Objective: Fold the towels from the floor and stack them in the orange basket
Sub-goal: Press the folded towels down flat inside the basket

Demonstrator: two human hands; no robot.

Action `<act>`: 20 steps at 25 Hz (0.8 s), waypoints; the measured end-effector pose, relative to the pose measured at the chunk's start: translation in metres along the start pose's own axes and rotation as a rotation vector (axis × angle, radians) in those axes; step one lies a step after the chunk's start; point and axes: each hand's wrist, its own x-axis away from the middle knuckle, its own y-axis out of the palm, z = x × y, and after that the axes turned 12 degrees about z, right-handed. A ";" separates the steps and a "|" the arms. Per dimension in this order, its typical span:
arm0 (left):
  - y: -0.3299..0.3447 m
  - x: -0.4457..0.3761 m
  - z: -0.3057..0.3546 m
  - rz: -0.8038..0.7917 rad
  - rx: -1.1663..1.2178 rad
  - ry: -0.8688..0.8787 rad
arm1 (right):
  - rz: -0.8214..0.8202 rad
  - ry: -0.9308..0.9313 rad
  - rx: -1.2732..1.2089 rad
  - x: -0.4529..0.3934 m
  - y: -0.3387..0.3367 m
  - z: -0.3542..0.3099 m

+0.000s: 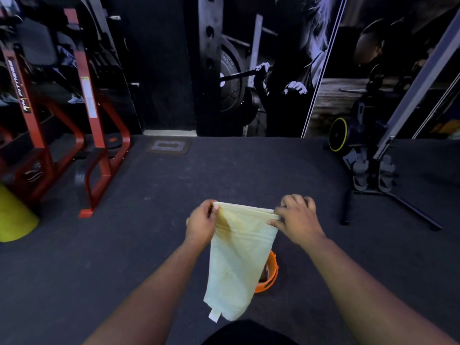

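At lower centre of the frame, the left hand (pixel 200 226) and right hand (pixel 296 221) pinch the pale towel (pixel 239 260) by its top corners, mid-fold, hanging over the orange basket (pixel 270 272); next likely halving it again.

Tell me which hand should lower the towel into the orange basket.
Probably the right hand. The orange basket shows on the floor past the right edge of the hanging pale yellow towel, nearer that side. The left hand pinches the opposite top corner.
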 end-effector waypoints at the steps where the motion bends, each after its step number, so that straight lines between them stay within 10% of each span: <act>1: -0.001 -0.002 -0.004 0.028 -0.049 0.012 | 0.024 0.001 -0.008 0.004 0.001 0.003; 12: -0.010 -0.026 0.055 -0.102 0.584 -0.164 | 0.360 0.595 -1.414 -0.013 -0.018 -0.012; 17: -0.036 -0.054 0.117 -0.207 1.001 -0.259 | -0.138 0.672 -1.404 0.001 -0.010 -0.029; 20: -0.042 -0.059 0.089 -0.348 1.007 -0.212 | -0.074 0.779 -1.599 -0.005 -0.011 -0.039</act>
